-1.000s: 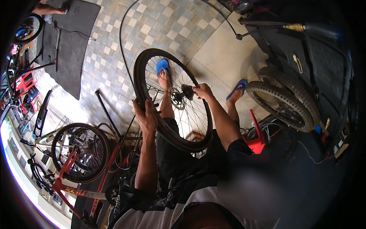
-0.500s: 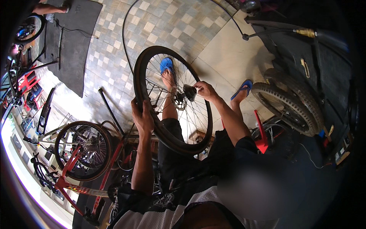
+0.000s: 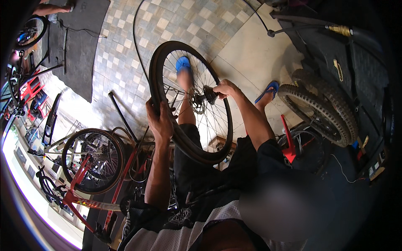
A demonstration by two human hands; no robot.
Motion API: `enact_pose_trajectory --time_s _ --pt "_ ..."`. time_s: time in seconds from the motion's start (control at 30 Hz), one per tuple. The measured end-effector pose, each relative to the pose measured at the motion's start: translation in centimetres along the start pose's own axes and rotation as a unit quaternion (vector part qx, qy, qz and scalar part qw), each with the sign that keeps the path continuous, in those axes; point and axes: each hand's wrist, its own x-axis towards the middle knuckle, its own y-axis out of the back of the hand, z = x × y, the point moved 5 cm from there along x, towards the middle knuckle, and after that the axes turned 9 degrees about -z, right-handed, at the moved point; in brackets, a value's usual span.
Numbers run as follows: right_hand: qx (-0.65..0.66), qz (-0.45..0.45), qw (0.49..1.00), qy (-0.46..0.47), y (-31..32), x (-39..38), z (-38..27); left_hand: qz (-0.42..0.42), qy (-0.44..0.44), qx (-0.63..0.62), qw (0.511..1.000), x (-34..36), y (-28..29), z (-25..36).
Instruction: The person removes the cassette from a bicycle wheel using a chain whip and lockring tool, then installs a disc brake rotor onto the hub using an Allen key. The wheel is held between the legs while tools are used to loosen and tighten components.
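Note:
I hold a bicycle wheel (image 3: 206, 157) with a black tyre, deep dark rim and thin spokes, tilted in front of me over my legs. My left hand (image 3: 160, 122) is closed round the rim and tyre on the wheel's left side. At the hub, the fingers of my right hand (image 3: 226, 89) are closed on the outer end of the cassette (image 3: 210, 95); whatever small part may be between them is hidden. A disc rotor (image 3: 197, 102) shows on the hub's left side. My blue-sandalled feet (image 3: 183, 64) are seen through and beside the wheel.
Bicycles with a red frame (image 3: 75, 182) and wheels lie at lower left. Two knobby-tyred wheels (image 3: 315, 109) are at right, beside a red plastic piece (image 3: 288, 151). A black mat (image 3: 77, 54), a long dark cable (image 3: 135, 37) and another person's leg (image 3: 54, 9) are at the top.
The wheel and both my hands have moved slightly up in the view. The fingers of my right hand have shifted on the hub's cassette end.

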Motion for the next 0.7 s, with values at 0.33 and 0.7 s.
enact_pose_trajectory --time_s 0.33,0.7 --pt "-0.130 0.130 0.932 0.313 -1.5 -2.9 1.0 0.014 0.006 0.037 0.999 1.0 1.5 0.2" --pt "0.050 -0.010 0.998 -0.033 -0.1 0.1 0.4 0.002 -0.015 -0.025 1.000 0.5 -0.7 1.0"
